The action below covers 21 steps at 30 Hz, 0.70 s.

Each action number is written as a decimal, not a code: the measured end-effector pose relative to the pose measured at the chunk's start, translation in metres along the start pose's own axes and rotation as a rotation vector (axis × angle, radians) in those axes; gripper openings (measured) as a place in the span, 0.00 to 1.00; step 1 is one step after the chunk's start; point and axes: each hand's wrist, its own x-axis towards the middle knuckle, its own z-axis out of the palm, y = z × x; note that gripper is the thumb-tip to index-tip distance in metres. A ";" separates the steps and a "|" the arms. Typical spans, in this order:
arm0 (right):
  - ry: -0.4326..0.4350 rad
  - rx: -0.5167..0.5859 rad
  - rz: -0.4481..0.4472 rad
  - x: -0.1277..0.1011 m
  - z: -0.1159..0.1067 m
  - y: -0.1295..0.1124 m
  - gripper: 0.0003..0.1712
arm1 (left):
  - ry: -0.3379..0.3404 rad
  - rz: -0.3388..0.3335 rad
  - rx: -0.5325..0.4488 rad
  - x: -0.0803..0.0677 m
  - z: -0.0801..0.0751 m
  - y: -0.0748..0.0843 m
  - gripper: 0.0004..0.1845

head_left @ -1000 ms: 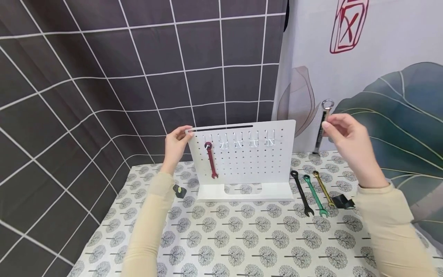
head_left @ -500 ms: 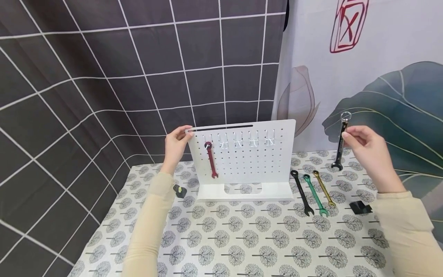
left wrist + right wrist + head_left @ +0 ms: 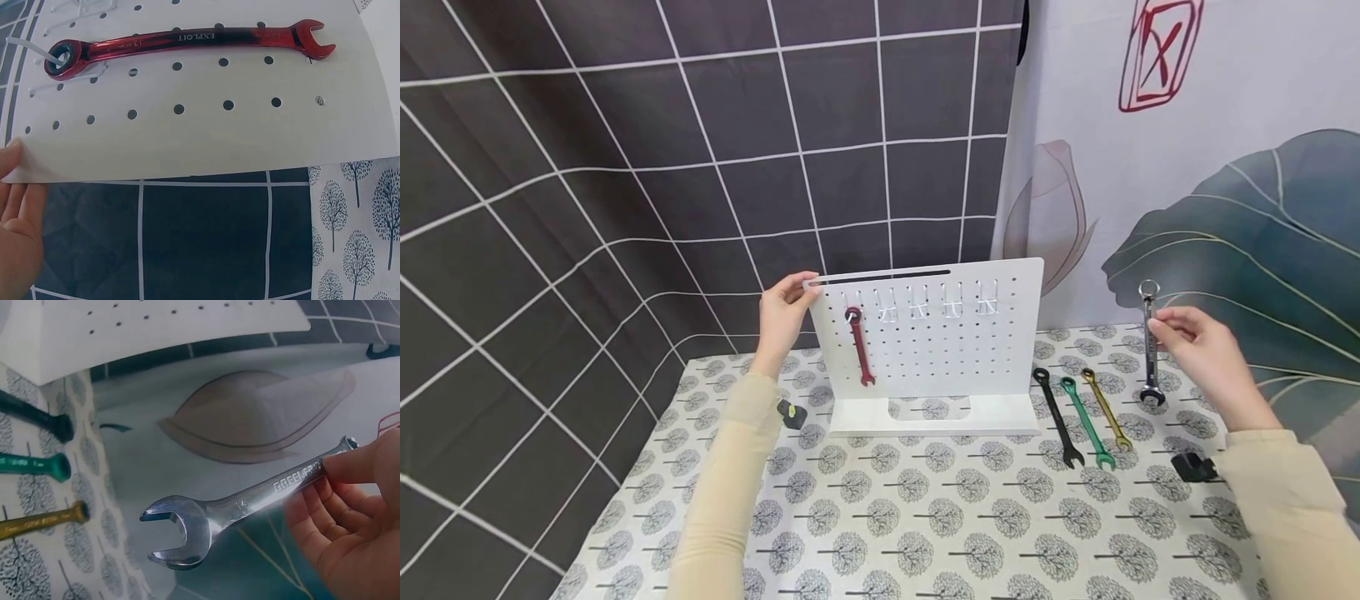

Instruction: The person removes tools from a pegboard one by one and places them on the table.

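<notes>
The right hand [image 3: 1206,362] pinches the silver wrench [image 3: 1148,343] near its ring end, so it hangs straight down, open end low, just above the surface [image 3: 925,517] beside the gold wrench [image 3: 1103,408]. The left hand [image 3: 782,317] grips the top corner of the white board [image 3: 932,350], where the red wrench [image 3: 857,346] hangs on a hook. To hang the silver one well, keep the board steady, keep the ring end up, and slide the ring over a free hook [image 3: 887,312] slowly.

3 wrenches [image 3: 1081,408] lie on the table [image 3: 925,517] right of the pegboard [image 3: 932,350].
</notes>
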 end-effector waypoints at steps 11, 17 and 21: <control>-0.109 -0.039 0.076 -0.005 0.011 0.033 0.29 | -0.011 0.010 -0.011 0.000 0.000 -0.002 0.14; -0.132 -0.050 0.065 -0.008 0.017 0.047 0.26 | -0.012 0.010 -0.014 0.000 -0.001 -0.002 0.14; -0.167 -0.062 0.064 -0.009 0.019 0.056 0.26 | -0.011 0.019 -0.014 -0.001 -0.001 -0.001 0.14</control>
